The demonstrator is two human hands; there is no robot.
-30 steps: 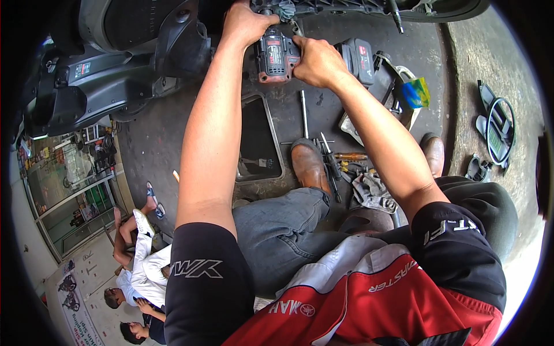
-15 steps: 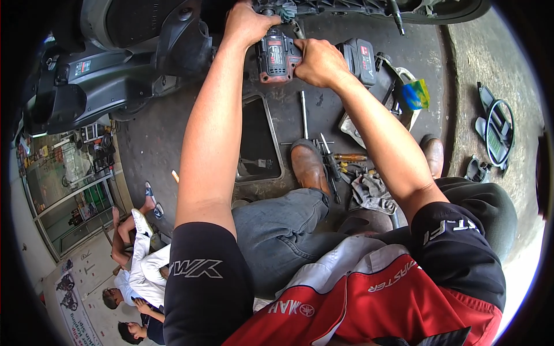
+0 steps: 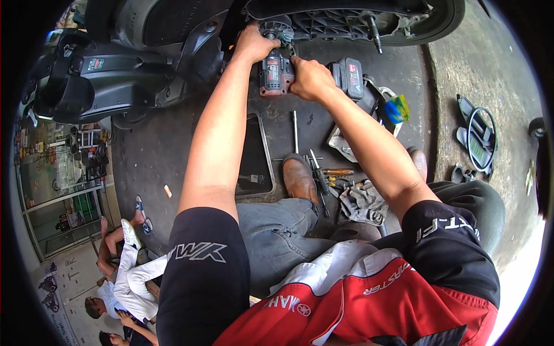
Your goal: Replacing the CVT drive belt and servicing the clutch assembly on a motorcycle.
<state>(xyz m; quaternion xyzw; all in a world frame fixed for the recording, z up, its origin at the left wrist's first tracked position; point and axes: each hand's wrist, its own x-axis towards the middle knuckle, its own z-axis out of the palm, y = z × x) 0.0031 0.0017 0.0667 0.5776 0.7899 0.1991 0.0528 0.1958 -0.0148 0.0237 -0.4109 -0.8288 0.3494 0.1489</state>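
Tray: we take the shallow black tray (image 3: 269, 167) on the floor as our landmark.
Power driver: we see the power driver (image 3: 276, 75) beyond the tray, its nose toward the finned round part (image 3: 278, 27) on the motorbike (image 3: 352, 26).
Our right hand: we have our right hand (image 3: 312, 79), beyond the tray and to its right, clamped around the driver's grip, with the black battery (image 3: 353, 79) just past it.
Our left hand: we hold our left hand (image 3: 253, 45) beyond the tray, thumb alongside the driver's nose, near the finned part; the other fingers are hidden, so we cannot tell whether they close on anything.
Tools: just right of the tray we see a long metal rod (image 3: 296, 132); farther right lies an orange-handled screwdriver (image 3: 339, 172).
Gloves: we see grey gloves (image 3: 365, 203) right of the tray, nearer to us.
Boot: we have one brown boot (image 3: 299, 179) just right of the tray.
Cabinet: we see a glass cabinet (image 3: 64, 184) well left of the tray.
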